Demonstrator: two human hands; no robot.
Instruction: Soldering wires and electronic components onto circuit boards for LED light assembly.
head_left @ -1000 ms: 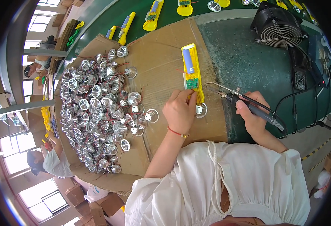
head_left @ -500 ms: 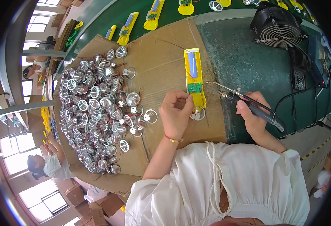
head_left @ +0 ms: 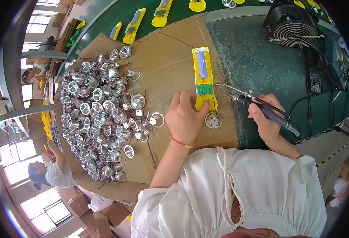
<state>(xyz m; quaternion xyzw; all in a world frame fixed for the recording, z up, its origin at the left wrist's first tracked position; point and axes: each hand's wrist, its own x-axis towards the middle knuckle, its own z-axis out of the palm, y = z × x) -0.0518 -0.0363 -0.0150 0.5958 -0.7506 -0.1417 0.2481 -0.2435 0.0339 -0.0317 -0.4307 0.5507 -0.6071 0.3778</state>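
Observation:
In front of me a yellow torch housing (head_left: 210,104) lies on cardboard, holding a blue battery (head_left: 202,65) and a small green circuit board (head_left: 204,89). My left hand (head_left: 185,115) grips the housing's near end, its thumb across the yellow plastic and its fingers curled at the left side. Just below that end rests a silvery reflector (head_left: 213,120) with thin wires. In my right hand (head_left: 268,121) is a soldering iron (head_left: 268,113), closed in the fingers. A thin metal feed tube (head_left: 232,88) runs along the iron, its end beside the board's right edge.
A big heap of wired reflectors (head_left: 99,113) covers the left of the cardboard sheet (head_left: 164,59). Further housings, such as one yellow housing (head_left: 134,25), line the far edge. A black fan (head_left: 293,29) stands far right, with cables near it. Two people sit at the left.
My left hand has shifted from a pinch near the board to the housing's near end. The housing has moved slightly away from me. The right hand with the iron is almost unmoved.

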